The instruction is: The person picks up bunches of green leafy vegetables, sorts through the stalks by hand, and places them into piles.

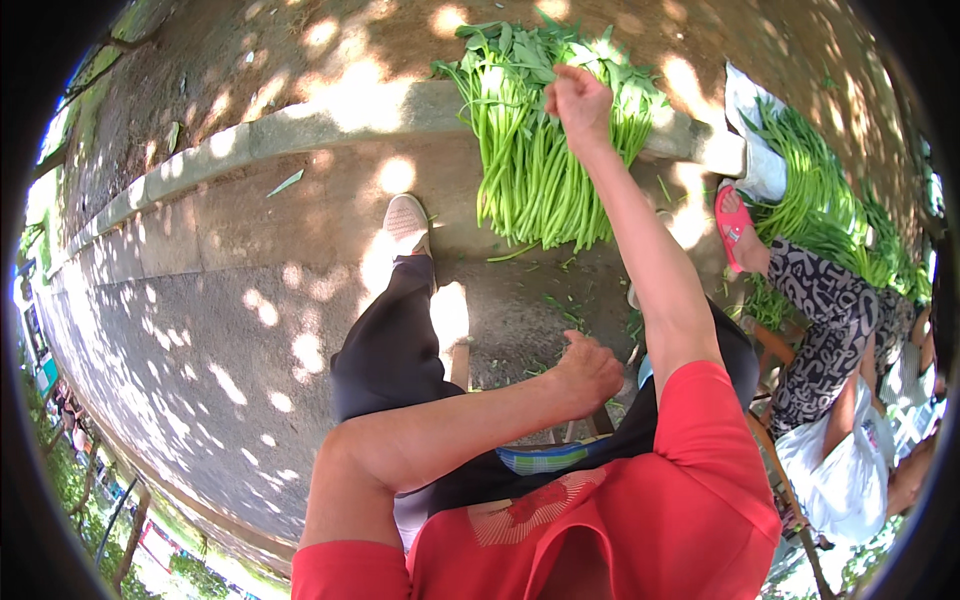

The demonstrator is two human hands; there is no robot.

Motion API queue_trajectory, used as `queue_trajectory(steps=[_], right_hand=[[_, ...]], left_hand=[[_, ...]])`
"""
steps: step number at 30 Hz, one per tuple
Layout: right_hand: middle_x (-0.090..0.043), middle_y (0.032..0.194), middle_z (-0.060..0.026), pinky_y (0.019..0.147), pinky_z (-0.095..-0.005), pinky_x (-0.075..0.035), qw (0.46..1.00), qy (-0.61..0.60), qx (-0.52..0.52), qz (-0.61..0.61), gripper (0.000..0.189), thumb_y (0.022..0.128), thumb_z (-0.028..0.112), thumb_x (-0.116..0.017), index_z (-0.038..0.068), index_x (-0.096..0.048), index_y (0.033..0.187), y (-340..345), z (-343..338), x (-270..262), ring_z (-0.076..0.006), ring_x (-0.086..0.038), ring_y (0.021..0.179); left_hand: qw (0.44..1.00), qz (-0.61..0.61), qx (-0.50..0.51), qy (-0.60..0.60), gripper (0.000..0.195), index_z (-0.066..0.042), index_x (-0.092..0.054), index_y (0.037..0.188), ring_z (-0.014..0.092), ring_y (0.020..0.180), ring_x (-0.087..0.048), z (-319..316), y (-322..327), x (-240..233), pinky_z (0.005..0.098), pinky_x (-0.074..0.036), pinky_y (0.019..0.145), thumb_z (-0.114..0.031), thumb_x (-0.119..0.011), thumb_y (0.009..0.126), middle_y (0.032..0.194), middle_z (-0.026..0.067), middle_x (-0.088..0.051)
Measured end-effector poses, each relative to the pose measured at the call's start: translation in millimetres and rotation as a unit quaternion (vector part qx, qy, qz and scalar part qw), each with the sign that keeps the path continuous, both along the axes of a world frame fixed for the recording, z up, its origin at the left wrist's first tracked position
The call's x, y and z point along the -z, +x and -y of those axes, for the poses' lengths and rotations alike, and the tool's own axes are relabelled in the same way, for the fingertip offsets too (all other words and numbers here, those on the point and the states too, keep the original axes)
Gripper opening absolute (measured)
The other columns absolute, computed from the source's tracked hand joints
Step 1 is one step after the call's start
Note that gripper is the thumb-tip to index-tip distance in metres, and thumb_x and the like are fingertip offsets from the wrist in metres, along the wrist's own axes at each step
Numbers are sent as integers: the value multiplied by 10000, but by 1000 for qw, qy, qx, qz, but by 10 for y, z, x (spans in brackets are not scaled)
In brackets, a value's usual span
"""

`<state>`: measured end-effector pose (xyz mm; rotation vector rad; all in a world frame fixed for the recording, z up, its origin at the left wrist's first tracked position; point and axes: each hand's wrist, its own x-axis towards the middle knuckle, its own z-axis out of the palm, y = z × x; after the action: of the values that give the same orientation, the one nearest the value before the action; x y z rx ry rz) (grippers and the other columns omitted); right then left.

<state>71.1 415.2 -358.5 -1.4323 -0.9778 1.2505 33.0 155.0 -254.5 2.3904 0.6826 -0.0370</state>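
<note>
A wide heap of leafy green vegetables with long stems (536, 165) lies across a low concrete kerb, leaves on the far side and stems towards me. My right hand (581, 101) is over the leafy part, fingers curled; whether it grips a leaf or stem I cannot tell. My left hand (589, 375) rests near my lap with its fingers partly bent, and what is inside them is hidden. Cut green bits (570, 311) are scattered on the ground between the heap and my left hand.
The concrete kerb (247, 142) runs to the left past my shoe (407, 221). At the right sits another person in patterned trousers (817, 315), with a red sandal (733, 225) near the kerb. More greens (817, 172) lie beside a white sack (761, 161) there.
</note>
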Motion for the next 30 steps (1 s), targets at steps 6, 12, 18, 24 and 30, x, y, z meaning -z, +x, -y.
queue_trajectory(steps=[6,12,18,24,30], right_hand=[[-598,743,-158,619,-364,-496,940,113,-122,297,177,697,69,-540,23,-611,853,-400,262,435,-273,-597,628],[-560,914,-157,682,-407,-484,778,85,-275,558,237,688,151,-600,75,-603,913,-516,-38,542,-300,-599,751],[-623,768,-151,728,-373,-484,878,-72,-237,408,277,632,189,-580,93,-624,888,-580,-485,437,-307,-602,771],[-527,922,-190,781,-388,-406,886,173,-76,424,451,658,202,-545,17,-506,1067,-229,-853,371,-326,-501,869],[-627,910,-141,726,-296,-491,901,162,-72,396,372,688,130,-580,-31,-578,1024,729,-521,-157,-203,-608,819]], left_hand=[[988,-98,61,-104,227,-48,-601,903,287,814,-565,-238,8,-216,517,-417,736,-181,-543,729,814,123,-582],[975,-134,98,-147,236,-53,-628,916,316,811,-589,-384,10,-316,561,-399,749,-175,-566,724,841,132,-610],[981,-116,80,-134,240,-52,-629,924,327,829,-583,-356,-31,-316,553,-397,758,-186,-568,734,847,123,-610],[980,-130,69,-132,260,-46,-605,937,298,854,-582,-426,20,-343,523,-419,756,-162,-594,705,888,127,-600],[986,-117,66,-101,303,-30,-550,974,306,857,-597,-428,32,-319,491,-451,720,-135,-606,696,905,136,-591]])
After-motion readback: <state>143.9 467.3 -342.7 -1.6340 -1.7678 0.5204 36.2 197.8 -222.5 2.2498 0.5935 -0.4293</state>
